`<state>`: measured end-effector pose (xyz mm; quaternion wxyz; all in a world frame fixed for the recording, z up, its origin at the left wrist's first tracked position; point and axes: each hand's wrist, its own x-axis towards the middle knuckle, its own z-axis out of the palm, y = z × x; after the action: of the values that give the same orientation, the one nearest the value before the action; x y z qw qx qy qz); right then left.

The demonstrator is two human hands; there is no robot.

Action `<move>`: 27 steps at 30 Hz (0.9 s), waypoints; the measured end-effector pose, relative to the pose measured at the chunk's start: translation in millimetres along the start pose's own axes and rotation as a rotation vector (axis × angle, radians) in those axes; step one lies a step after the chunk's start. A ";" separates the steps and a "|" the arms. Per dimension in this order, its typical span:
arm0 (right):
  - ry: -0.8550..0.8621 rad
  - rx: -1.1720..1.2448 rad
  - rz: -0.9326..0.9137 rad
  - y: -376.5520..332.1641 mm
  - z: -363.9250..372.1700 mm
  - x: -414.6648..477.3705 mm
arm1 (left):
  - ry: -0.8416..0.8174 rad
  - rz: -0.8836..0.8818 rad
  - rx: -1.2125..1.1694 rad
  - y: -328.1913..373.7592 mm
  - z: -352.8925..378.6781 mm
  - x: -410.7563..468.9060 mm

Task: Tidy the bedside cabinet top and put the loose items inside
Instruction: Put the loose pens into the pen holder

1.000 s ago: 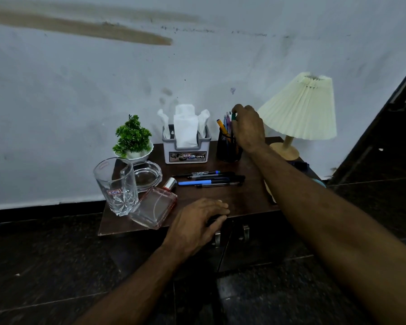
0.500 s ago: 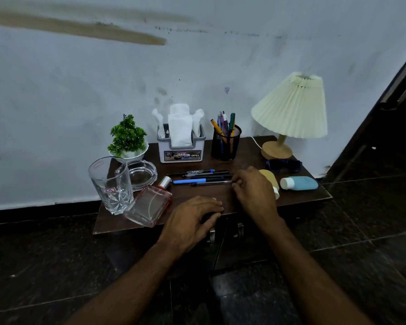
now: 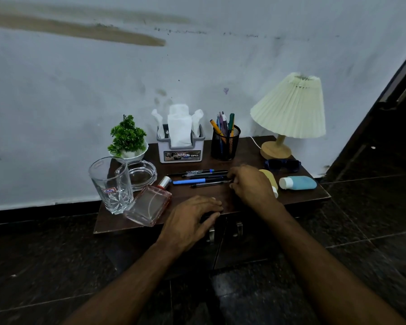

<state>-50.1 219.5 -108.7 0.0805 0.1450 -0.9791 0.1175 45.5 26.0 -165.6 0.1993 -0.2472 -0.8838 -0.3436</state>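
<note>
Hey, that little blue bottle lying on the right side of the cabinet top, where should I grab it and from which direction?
I'd grip the blue bottle around its blue body, not the white cap. It lies on its side, cap pointing left, so come down from above with the right hand, thumb on the near long side, fingers on the far side.

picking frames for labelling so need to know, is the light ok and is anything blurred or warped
Head view: dim, soft light, floor nearly black. Head view: the tissue box print reads sharp, but the right hand is smeared at its tips by the loose pens. Head view: the dark frame at right leans, likely wide-lens distortion; the tumbler shows small glints, no heavy glare.
</note>
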 end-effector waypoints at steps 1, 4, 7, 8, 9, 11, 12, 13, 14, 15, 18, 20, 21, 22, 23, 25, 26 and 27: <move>-0.015 -0.007 -0.001 -0.7 -1.2 1.5 | 0.000 0.000 0.001 0.1 -0.1 0.0; -0.055 -0.006 0.000 -1.5 -3.9 5.1 | -0.002 0.003 0.003 0.3 -0.3 0.2; -0.050 -0.011 -0.043 -0.8 -8.8 0.6 | 0.000 -0.004 -0.002 0.9 -0.9 0.2; -0.038 0.003 -0.061 0.1 -11.9 -3.3 | 0.001 -0.006 -0.004 1.1 -1.0 -0.1; -0.018 0.035 -0.072 1.3 -15.3 -8.0 | 0.000 -0.007 -0.005 1.2 -1.0 -0.2; 0.037 0.204 -0.048 3.7 -23.1 -19.3 | -0.001 -0.009 -0.007 1.1 -0.8 -0.1; 0.064 0.357 -0.015 3.9 -26.8 -25.2 | 0.002 -0.009 -0.008 0.7 -0.5 0.0; 0.095 0.547 0.021 3.1 -30.2 -30.6 | 0.005 -0.008 -0.008 0.5 -0.3 0.1; 0.132 0.755 0.060 1.8 -32.9 -34.9 | 0.007 -0.006 -0.011 0.4 0.0 0.4; 0.179 0.950 0.094 -0.6 -35.1 -37.6 | 0.008 -0.006 -0.014 0.3 0.3 0.5; 0.378 1.300 0.140 -5.7 -37.9 -34.5 | 0.009 -0.007 -0.018 0.2 0.4 0.6; 0.510 1.360 0.145 -7.3 -38.4 -23.8 | 0.013 -0.008 -0.024 0.1 1.0 0.4; 0.575 1.366 0.150 -7.3 -38.2 -16.9 | 0.014 -0.008 -0.023 0.1 1.3 0.2; 0.637 1.369 0.160 -7.2 -38.3 -9.2 | 0.015 -0.009 -0.021 0.1 1.5 0.4; 0.693 1.361 0.176 -7.1 -38.7 -1.0 | 0.016 -0.010 -0.020 0.0 1.7 0.5; 0.770 1.308 0.202 -5.5 -38.8 14.6 | 0.020 -0.011 -0.019 -0.2 2.1 0.5; 0.790 1.261 0.210 -3.5 -37.7 22.8 | 0.022 -0.010 -0.018 -0.1 1.9 0.5; 0.799 1.195 0.214 -2.2 -37.0 29.8 | 0.023 -0.009 -0.016 -0.1 1.9 0.5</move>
<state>-73.0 219.0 -67.0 0.3273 0.0136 -0.6522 0.6836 44.7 27.4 -166.7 0.2058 -0.2411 -0.8798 -0.3543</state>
